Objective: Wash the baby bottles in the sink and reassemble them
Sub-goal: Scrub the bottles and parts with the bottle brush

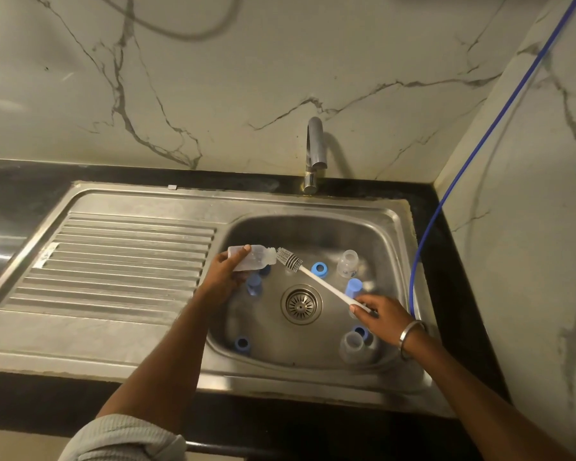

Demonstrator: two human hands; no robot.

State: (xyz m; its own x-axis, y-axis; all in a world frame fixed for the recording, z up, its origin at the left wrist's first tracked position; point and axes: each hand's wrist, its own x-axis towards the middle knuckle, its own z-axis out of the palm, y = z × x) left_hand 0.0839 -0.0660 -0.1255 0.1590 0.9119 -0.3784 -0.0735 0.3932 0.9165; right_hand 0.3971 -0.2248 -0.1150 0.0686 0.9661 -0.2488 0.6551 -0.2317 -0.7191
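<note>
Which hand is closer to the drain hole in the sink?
Right. The right hand holds the brush handle just right of the drain. The left hand holds a bottle farther off, up and left of it.

Contents: three clear bottles (251, 257), one bottle brush (316, 279), three blue collar rings (319, 268), two blue caps (254, 283), one tap (314, 151), two hands (222, 277)

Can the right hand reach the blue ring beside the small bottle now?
Probably not at once: the right hand grips the bottle brush. The blue ring lies uncovered in the sink, so the way itself looks free.
</note>
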